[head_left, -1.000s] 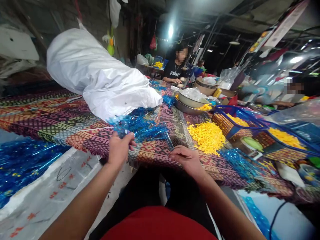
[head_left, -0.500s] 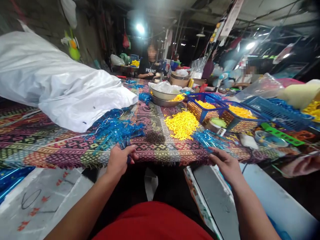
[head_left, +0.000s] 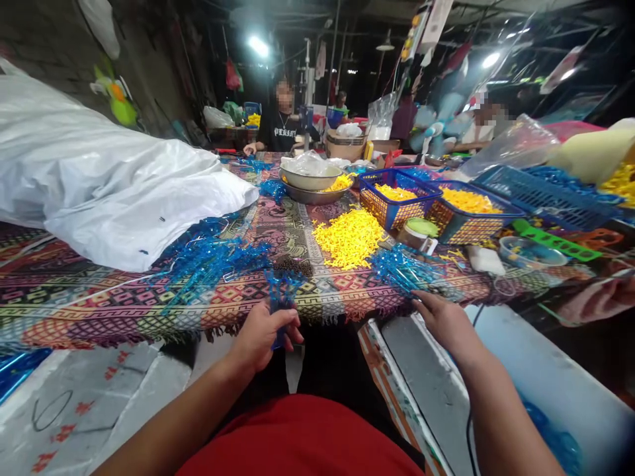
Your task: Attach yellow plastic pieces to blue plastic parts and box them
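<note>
Blue tinsel (head_left: 280, 297) stands gripped upright in the curled left hand (head_left: 262, 337) at the counter (head_left: 114, 317) edge, while the open right hand (head_left: 445, 324) hovers just beside another blue tinsel bunch (head_left: 404, 269).

Head-worn view, facing forward, down, close over table (head_left: 297, 291)

Got a small bundle of shiny blue tinsel-like plastic strands (head_left: 282, 297) pinched upright in the left hand (head_left: 262, 337), just off the table edge. Another crinkly blue bunch (head_left: 404, 270) lies on the woven tablecloth (head_left: 119, 317), right by the open right hand (head_left: 444, 324).
</note>
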Tool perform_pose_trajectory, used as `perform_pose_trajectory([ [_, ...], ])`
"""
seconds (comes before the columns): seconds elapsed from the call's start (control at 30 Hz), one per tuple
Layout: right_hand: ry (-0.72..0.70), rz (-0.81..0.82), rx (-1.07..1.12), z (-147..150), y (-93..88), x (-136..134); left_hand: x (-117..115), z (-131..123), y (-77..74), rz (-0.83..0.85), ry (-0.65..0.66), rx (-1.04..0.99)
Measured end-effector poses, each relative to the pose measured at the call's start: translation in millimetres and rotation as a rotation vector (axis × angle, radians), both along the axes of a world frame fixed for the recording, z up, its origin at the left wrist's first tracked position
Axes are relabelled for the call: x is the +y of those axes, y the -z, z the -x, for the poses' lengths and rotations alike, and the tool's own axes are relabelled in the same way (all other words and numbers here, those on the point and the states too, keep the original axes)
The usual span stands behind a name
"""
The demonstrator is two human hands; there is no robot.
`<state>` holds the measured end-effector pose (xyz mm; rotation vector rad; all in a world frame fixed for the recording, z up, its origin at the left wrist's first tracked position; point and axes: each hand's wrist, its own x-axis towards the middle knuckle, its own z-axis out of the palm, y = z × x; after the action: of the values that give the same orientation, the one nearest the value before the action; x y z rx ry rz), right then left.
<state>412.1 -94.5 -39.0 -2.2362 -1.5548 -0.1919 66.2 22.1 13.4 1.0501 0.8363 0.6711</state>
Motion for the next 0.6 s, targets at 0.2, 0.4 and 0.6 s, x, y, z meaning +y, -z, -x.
perform_pose_trajectory([
  [0.2,0.087,-0.011,-0.247,23,-22.1,3,-12,-23,1.4,0.001,0.124,0.020],
  [0.4,-0.363,-0.379,0.528,98,-40.5,24,-16,-49,1.5,-0.032,0.185,0.081],
  [0.6,-0.345,-0.341,1.350,135,-31.8,49,-13,-66,3.3,-0.120,0.181,0.111],
])
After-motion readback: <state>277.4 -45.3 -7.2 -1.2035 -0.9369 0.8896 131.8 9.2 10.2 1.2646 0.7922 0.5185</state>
